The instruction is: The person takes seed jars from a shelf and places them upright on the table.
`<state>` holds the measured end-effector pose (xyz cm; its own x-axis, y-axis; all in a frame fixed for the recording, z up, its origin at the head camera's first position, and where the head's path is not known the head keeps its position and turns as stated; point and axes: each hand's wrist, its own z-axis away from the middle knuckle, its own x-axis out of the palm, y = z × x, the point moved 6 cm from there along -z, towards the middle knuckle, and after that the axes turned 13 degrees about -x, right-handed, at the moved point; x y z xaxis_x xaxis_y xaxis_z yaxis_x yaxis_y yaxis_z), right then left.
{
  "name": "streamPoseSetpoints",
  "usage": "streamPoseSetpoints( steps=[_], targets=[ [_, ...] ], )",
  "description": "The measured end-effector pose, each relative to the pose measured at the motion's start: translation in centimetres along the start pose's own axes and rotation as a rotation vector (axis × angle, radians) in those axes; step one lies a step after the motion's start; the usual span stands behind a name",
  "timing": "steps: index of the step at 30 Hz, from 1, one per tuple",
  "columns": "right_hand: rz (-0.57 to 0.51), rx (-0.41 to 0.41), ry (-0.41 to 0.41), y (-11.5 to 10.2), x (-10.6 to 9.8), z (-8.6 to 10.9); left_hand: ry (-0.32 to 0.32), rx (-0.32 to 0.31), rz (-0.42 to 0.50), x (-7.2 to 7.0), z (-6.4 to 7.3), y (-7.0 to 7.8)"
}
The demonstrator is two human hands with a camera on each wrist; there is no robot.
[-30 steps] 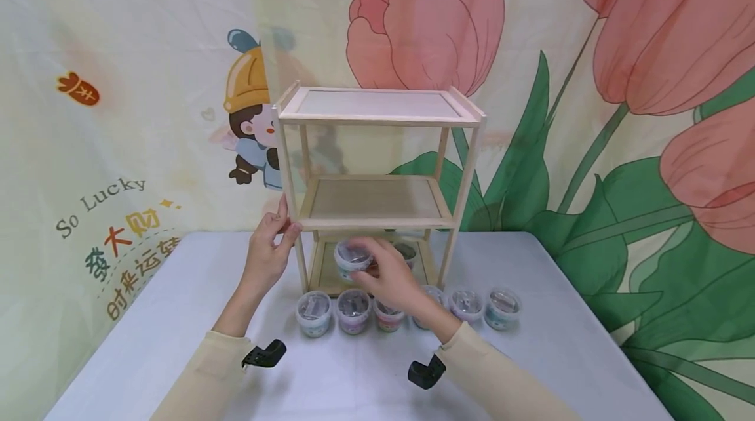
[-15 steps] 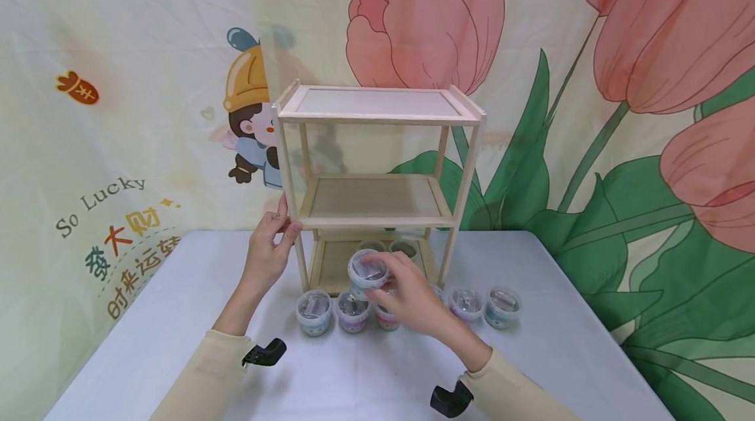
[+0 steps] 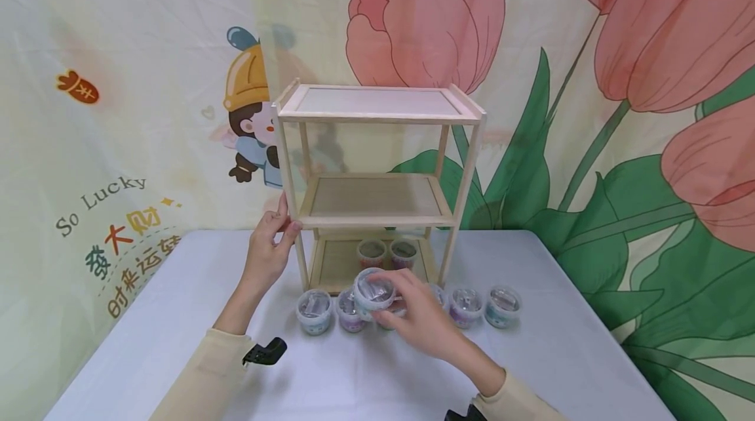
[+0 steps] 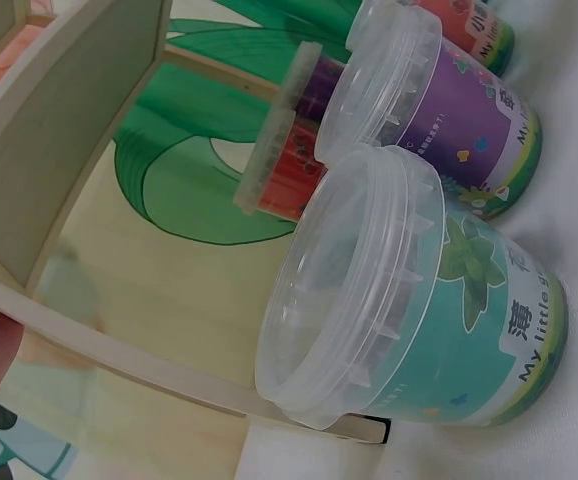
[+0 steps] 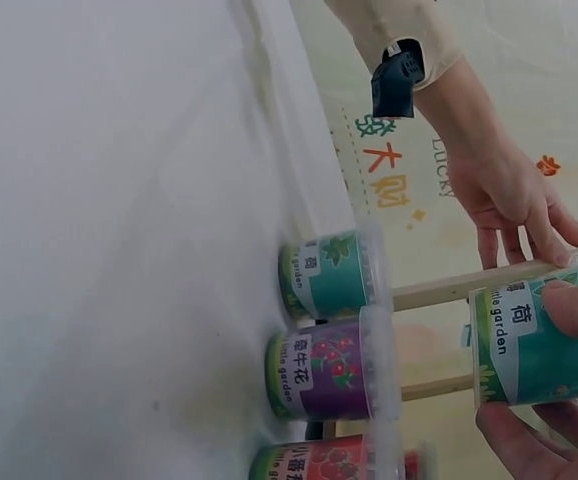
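My right hand (image 3: 421,316) grips a small teal plastic tub (image 3: 373,291) with a clear lid, thumb and fingers round its sides. It is held in front of the shelf's bottom tier, above the row of tubs. The teal tub (image 5: 529,345) shows a leaf print and "little garden" lettering in the right wrist view. My left hand (image 3: 269,252) pinches the left front post of a three-tier wooden shelf (image 3: 377,222) near the middle tier. On the bottom tier stand a red tub (image 3: 372,254) and a purple tub (image 3: 404,254), side by side at centre and right.
Several lidded tubs line the white table before the shelf: a teal one (image 3: 314,312) at left, a purple one (image 4: 459,130) beside it, and a purple (image 3: 466,307) and teal one (image 3: 503,307) at right. A printed cloth (image 3: 147,47) hangs behind.
My right hand has drawn the teal tub out from the bottom tier, toward me and slightly rightward. The red and purple tubs there have come into full view. My left hand stays put.
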<state>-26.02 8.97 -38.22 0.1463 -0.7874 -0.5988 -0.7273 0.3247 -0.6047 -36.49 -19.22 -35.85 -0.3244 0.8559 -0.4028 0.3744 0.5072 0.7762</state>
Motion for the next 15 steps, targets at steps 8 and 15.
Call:
streamPoseSetpoints(
  steps=[8, 15],
  targets=[
    [0.009, 0.003, 0.012, 0.0, 0.7, 1.1, -0.005, 0.007, -0.011, 0.0, -0.1, -0.2],
    [-0.010, 0.004, -0.002, 0.1, 1.7, 1.9, -0.010, -0.004, 0.000, 0.0, -0.1, -0.2]
  ],
)
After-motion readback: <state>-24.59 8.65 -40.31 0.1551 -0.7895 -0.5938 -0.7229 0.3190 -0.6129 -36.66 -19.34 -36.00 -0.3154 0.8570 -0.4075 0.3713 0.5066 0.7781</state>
